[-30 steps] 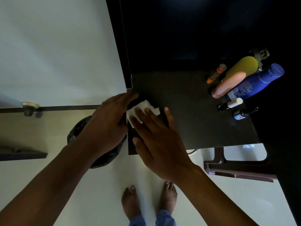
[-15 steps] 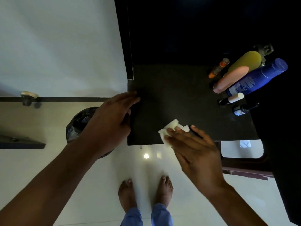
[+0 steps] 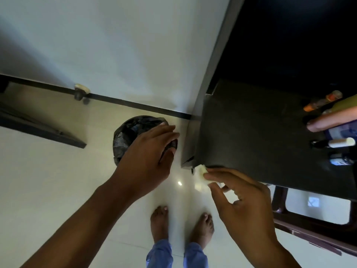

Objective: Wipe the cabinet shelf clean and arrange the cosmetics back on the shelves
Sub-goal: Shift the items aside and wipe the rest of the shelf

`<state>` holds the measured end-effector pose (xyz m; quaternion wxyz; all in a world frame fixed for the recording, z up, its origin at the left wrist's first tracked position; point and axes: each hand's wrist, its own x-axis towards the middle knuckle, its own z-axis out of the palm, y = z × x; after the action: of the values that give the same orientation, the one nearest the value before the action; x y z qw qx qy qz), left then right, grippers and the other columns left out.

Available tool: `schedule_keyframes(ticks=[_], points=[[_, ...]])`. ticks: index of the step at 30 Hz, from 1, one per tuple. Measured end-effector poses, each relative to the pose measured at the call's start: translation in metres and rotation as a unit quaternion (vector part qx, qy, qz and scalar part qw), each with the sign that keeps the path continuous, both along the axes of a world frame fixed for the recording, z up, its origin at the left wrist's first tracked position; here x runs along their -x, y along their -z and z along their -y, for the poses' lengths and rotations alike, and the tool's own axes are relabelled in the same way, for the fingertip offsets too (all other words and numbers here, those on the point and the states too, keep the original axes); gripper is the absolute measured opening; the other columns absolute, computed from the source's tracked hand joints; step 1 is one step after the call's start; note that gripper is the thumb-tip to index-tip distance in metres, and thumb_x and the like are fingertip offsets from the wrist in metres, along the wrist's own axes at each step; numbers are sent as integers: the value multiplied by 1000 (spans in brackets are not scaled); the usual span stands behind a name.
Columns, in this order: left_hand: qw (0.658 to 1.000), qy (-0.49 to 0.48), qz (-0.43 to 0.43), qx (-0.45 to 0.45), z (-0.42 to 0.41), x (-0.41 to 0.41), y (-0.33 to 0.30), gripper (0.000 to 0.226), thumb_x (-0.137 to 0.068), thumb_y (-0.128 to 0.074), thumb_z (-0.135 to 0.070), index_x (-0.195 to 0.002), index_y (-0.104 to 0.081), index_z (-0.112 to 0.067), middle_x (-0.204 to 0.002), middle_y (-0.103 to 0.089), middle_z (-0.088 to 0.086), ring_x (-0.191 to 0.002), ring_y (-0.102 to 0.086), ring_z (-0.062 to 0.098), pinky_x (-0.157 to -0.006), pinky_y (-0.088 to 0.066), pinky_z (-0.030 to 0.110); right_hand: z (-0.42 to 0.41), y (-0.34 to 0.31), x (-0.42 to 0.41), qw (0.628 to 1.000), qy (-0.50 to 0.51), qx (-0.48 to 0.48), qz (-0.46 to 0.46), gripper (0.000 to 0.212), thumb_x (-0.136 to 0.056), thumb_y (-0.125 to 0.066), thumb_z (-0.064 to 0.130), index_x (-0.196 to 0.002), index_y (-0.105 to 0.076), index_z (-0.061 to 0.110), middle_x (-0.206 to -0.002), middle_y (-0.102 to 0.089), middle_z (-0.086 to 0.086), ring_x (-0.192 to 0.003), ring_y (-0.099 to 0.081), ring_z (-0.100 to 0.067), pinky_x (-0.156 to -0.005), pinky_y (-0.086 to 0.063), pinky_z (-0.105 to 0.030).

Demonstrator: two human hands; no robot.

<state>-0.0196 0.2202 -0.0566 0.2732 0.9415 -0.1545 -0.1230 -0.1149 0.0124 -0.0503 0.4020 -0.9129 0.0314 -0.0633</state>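
The dark cabinet shelf (image 3: 257,136) fills the right of the view. My right hand (image 3: 243,198) pinches a small white tissue (image 3: 202,171) just off the shelf's front left corner. My left hand (image 3: 148,151) hovers with fingers apart and nothing in it, to the left of the shelf above the bin. Several cosmetics lie at the shelf's far right: an orange tube (image 3: 322,100), a peach bottle (image 3: 332,119), a blue bottle (image 3: 342,132), a white-capped stick (image 3: 336,143) and a small dark bottle (image 3: 340,160), partly cut off by the frame.
A bin lined with a black bag (image 3: 131,132) stands on the pale floor left of the cabinet. A dark wooden chair (image 3: 309,227) sits under the shelf's right side. My bare feet (image 3: 181,225) are below. A doorstop (image 3: 81,91) sits at the wall base.
My right hand drew the tissue from the shelf's surface to its front left corner edge. My left hand came off the shelf edge and now hangs over the bin. The view swung left.
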Motion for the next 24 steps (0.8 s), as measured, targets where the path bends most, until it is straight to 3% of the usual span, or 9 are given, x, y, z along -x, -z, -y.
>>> schedule_keyframes(ticks=[2, 4, 7, 10, 12, 14, 16, 20, 24], points=[[999, -31, -3, -10, -18, 3, 3, 41, -99, -58, -20, -140, -62, -22, -149, -55, -9, -144, -40, 5, -109, -20, 9, -21, 4, -12, 998, 6, -57, -23, 37, -80, -84, 16, -102, -72, 42, -96, -66, 40, -86, -69, -1, -72, -51, -4], [997, -72, -4, -25, -37, 8, 6, 38, -96, -61, -18, -134, -67, -20, -141, -63, -7, -136, -53, 9, -106, -31, 14, -44, 9, -25, 998, -1, -59, -25, 25, -83, -82, 14, -99, -77, 32, -97, -72, 25, -82, -68, -1, -72, -51, -3], [990, -135, -12, -33, -66, 20, 10, 33, -94, -67, -15, -126, -71, -17, -130, -71, -2, -98, -70, 14, -92, -44, 19, -80, 22, -45, 996, -21, -75, -46, 19, -89, -77, 12, -106, -78, 20, -105, -75, 9, -87, -68, 1, -81, -52, -4], [983, -177, -26, -50, -85, 31, 13, 34, -94, -67, -20, -128, -69, -21, -129, -71, -5, -66, -58, 12, -84, -43, 18, -112, 50, -69, 996, -33, -65, -58, 19, -93, -73, 10, -110, -78, 16, -109, -76, 4, -97, -69, -4, -88, -58, -16], [978, -197, -41, -59, -94, 37, 13, 36, -95, -65, -23, -131, -67, -23, -133, -69, -7, -78, -68, 21, -87, -43, 22, -131, 77, -84, 997, -30, -37, -60, 21, -91, -69, 4, -107, -78, 14, -105, -77, 2, -95, -70, -9, -87, -60, -26], [976, -206, -43, -60, -102, 40, 13, 36, -96, -64, -25, -132, -66, -23, -134, -68, -7, -85, -70, 22, -88, -43, 21, -147, 105, -99, 996, -33, -11, -88, 25, -90, -66, 2, -108, -78, 14, -104, -77, 0, -97, -70, -13, -89, -57, -24], [976, -205, -42, -58, -108, 42, 14, 37, -96, -64, -25, -133, -66, -22, -135, -68, -7, -90, -71, 18, -91, -40, 19, -157, 133, -109, 987, -51, 6, -149, 29, -90, -65, 4, -115, -76, 14, -112, -76, -2, -106, -69, -16, -92, -52, -20], [977, -202, -44, -51, -114, 44, 18, 37, -96, -64, -24, -134, -65, -21, -134, -68, -7, -98, -70, 16, -94, -38, 17, -165, 170, -112, 960, -87, 31, -263, 37, -89, -66, 8, -124, -71, 18, -127, -71, -4, -121, -64, -23, -104, -53, -35], [981, -188, -35, -43, -116, 43, 20, 37, -95, -66, -21, -131, -66, -19, -131, -70, -5, -107, -69, 15, -97, -37, 15, -164, 155, -96, 964, -99, 11, -245, 36, -92, -61, 10, -125, -70, 21, -128, -70, 1, -118, -66, -15, -104, -55, -37]])
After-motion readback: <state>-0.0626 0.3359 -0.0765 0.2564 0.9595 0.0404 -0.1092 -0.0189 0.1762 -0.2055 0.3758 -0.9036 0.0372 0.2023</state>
